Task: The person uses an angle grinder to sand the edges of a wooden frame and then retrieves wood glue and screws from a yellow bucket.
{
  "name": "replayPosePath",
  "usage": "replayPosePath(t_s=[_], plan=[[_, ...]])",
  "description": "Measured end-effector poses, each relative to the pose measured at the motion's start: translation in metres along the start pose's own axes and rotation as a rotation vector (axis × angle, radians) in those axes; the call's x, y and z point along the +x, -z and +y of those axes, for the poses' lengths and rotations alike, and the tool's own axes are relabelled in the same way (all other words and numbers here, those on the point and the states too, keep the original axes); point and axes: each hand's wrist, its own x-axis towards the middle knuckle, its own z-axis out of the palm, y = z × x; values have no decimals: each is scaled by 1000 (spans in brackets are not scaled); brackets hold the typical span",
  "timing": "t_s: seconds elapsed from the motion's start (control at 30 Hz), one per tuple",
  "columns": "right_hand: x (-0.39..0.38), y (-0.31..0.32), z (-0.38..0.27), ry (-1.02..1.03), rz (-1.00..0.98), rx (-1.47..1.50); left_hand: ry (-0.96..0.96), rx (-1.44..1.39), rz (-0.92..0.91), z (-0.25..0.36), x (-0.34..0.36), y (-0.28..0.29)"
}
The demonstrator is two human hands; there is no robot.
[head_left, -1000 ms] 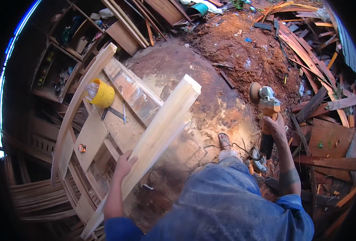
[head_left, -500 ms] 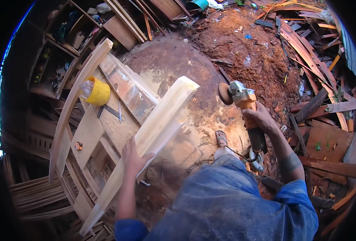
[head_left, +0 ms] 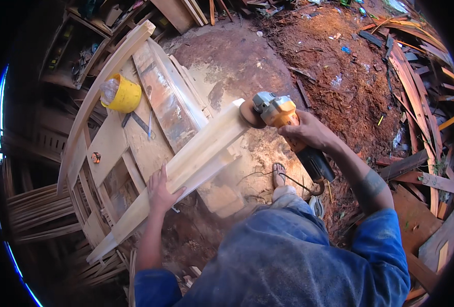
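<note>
A long pale wooden beam (head_left: 206,148) lies slantwise across the bench, its squared far end sticking out to the right. My left hand (head_left: 161,193) straddles the beam near its middle, fingers over one side and thumb over the other. My right hand (head_left: 304,130) grips an orange and black angle grinder (head_left: 280,112) by its body. The grinder's round brown disc (head_left: 251,114) is at the beam's far end and appears to touch it. A dark cord (head_left: 316,192) hangs from the back of the tool.
On the cluttered wooden bench (head_left: 106,161) stand a yellow bucket (head_left: 124,97) and a small orange-black object (head_left: 96,157), beside a curved wooden rail (head_left: 78,133). Scrap wood (head_left: 416,112) is heaped at right. My sandalled foot (head_left: 279,174) is on the dusty floor below the grinder.
My right hand has brought the grinder leftward, from apart from the beam to its far end. My left hand stays on the beam. The whole view has shifted somewhat.
</note>
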Motion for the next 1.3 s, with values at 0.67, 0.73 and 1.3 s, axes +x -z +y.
replayPosePath(t_s=[0.67,0.73,1.3], plan=[[15,-2,8,46,-29,-51,8,-4,-13,-2,3,0],[23,-2,6,45,-28,-52,3,-4,0,-3,2,0],[3,14,34,-68,-7,-13,37,0,-54,-10,-6,-6]])
